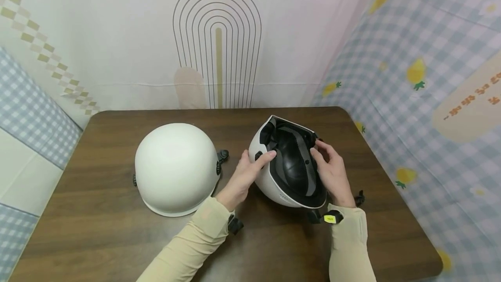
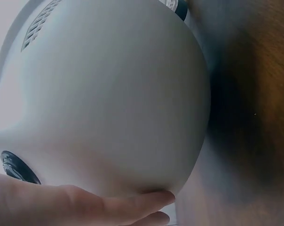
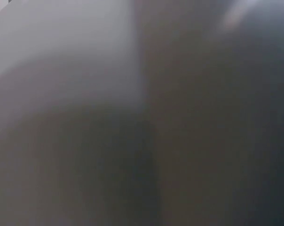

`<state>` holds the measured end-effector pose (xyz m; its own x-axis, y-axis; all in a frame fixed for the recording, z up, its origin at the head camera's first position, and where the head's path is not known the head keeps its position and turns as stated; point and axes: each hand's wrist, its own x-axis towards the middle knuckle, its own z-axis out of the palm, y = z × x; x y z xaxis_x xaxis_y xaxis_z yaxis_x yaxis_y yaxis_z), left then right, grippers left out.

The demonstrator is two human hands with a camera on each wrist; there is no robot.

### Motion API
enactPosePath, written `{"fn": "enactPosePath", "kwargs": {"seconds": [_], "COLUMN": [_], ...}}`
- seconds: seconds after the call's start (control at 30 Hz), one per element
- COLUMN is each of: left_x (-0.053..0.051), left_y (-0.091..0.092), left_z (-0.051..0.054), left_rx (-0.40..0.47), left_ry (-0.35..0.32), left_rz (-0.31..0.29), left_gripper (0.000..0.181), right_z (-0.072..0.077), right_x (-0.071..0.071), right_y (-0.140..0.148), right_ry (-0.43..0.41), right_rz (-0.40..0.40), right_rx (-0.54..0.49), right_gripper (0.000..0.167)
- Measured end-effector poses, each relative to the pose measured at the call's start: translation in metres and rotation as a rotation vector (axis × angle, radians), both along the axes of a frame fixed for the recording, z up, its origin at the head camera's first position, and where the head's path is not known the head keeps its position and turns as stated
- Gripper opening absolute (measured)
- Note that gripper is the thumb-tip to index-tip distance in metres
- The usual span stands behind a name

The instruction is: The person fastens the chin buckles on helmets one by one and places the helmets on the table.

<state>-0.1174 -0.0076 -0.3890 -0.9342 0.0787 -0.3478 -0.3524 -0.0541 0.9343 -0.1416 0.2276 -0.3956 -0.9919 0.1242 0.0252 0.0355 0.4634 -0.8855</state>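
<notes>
Helmet (image 1: 288, 166), centre-right of frame, seems light, stiff, slick; best held at its rim (image 1: 300, 205), where left grip (image 1: 245, 174) and right grip (image 1: 332, 171) pinch.

White helmet (image 1: 288, 168), upturned, tilted; black lining (image 1: 298, 156) exposed; at right side of table (image 1: 98, 234).

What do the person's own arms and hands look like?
The left hand and right hand wear no gloves. The left sleeve and right sleeve are long and pale yellow-beige. A small black piece shows by the left cuff; a black band by the right carries a bright yellow label.
</notes>
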Motion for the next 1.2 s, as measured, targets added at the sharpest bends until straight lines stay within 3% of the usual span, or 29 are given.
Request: {"fn": "enactPosePath", "kwargs": {"seconds": [0.2, 0.47, 0.67, 0.8, 1.2], "left_x": [0.002, 0.003, 0.003, 0.002, 0.004], "left_y": [-0.003, -0.007, -0.007, -0.007, -0.008], "left_z": [-0.004, -0.015, -0.02, -0.022, -0.019], "left_rx": [0.096, 0.21, 0.293, 0.287, 0.218], "left_ry": [-0.019, -0.051, -0.019, -0.009, -0.018], "left_rz": [-0.03, -0.052, -0.048, -0.03, -0.053], "left_gripper": [0.109, 0.101, 0.094, 0.09, 0.088], "right_z": [0.002, 0.007, 0.01, 0.013, 0.018], "right_x": [0.002, 0.004, 0.008, 0.01, 0.021], "right_y": [0.002, 0.004, 0.006, 0.006, 0.012], "right_ry": [0.009, 0.094, 0.144, 0.165, 0.171], "right_rz": [0.004, 0.033, 0.042, 0.044, 0.043], "right_rx": [0.002, -0.011, -0.046, -0.067, -0.156], "right_gripper": [0.052, 0.051, 0.051, 0.049, 0.046]}}
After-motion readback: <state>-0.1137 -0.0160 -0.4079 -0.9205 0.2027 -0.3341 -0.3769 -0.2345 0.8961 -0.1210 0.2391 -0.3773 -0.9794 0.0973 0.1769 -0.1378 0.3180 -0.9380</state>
